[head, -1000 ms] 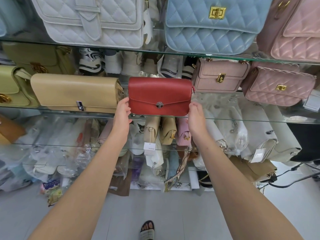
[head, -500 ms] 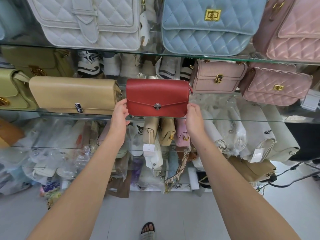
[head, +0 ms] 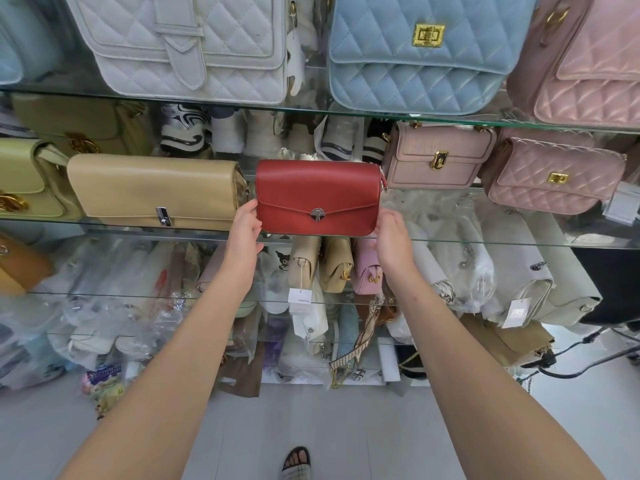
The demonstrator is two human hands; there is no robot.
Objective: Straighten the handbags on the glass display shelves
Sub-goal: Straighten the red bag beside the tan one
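A red handbag (head: 317, 195) with a round silver clasp stands upright on the middle glass shelf (head: 485, 242). My left hand (head: 246, 230) grips its lower left end and my right hand (head: 393, 237) grips its lower right end, thumbs toward the front. A long beige handbag (head: 156, 190) stands just left of it. To its right a pink croc-textured bag (head: 438, 157) and a pink quilted bag (head: 554, 178) sit further back. My fingers behind the red bag are hidden.
The upper shelf holds a white quilted bag (head: 187, 46), a blue quilted bag (head: 419, 53) and a pink quilted bag (head: 588, 57). Yellow-green bags (head: 24, 178) stand at the far left. Lower shelves hold small bags and plastic-wrapped stock. Cables (head: 581, 358) lie on the floor at right.
The red handbag has shifted slightly left and sits squarer to the shelf front. Both hands stayed at its ends.
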